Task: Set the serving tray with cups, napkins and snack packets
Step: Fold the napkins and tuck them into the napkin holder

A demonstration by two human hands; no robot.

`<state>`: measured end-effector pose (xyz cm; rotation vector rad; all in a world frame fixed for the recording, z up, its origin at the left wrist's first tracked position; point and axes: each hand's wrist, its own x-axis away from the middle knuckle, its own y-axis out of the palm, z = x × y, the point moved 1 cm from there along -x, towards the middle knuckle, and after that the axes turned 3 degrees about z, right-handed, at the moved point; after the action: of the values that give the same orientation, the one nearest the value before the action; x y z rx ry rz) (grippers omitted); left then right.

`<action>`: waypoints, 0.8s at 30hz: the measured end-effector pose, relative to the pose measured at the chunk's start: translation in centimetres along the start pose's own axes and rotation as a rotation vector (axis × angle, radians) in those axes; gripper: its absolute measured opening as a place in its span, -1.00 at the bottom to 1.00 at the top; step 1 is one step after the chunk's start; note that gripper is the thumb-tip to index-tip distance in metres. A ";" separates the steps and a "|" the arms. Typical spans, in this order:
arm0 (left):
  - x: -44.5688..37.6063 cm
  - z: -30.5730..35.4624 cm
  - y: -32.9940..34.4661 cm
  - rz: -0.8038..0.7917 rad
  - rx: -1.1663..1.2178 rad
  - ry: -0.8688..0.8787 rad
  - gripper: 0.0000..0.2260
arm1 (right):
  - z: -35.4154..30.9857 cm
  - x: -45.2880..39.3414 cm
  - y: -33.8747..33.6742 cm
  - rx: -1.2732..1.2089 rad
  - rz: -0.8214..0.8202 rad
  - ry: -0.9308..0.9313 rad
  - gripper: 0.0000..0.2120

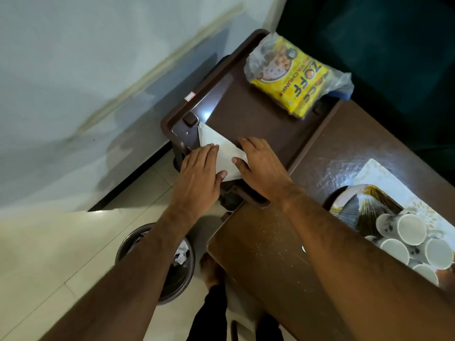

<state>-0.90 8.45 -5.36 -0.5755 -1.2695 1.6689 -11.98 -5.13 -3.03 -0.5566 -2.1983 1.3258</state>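
Note:
A dark brown serving tray (248, 114) lies at the end of a brown table. A yellow snack packet (293, 77) in clear plastic rests at its far end. A white napkin (214, 141), folded into a triangle, lies at the tray's near corner. My left hand (199, 173) presses flat on the napkin's left side with its fingers spread. My right hand (263, 166) presses flat on the napkin's right edge. Several white paper cups (411, 242) lie on their sides at the right, off the tray.
The cups lie on a patterned plate (366, 203) over a white floral mat (379, 175) on the brown table (270, 254). A round waste bin (172, 274) with crumpled paper stands on the tiled floor. A pale wall (86, 82) runs left; my bare foot (209, 271) shows below.

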 end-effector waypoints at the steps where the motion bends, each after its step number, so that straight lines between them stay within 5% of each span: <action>1: 0.1 -0.2 0.2 -0.007 0.012 0.001 -0.40 | -0.2 -0.2 0.2 0.007 -0.010 0.006 -0.45; 24: -0.1 0.1 0.9 0.015 0.254 -0.059 -0.20 | -1.7 -2.0 0.9 -0.198 -0.048 0.227 -0.63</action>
<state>-1.28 8.24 -6.16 -0.3857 -1.0746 1.8369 -9.29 -4.68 -3.57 -0.6873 -2.1511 0.9747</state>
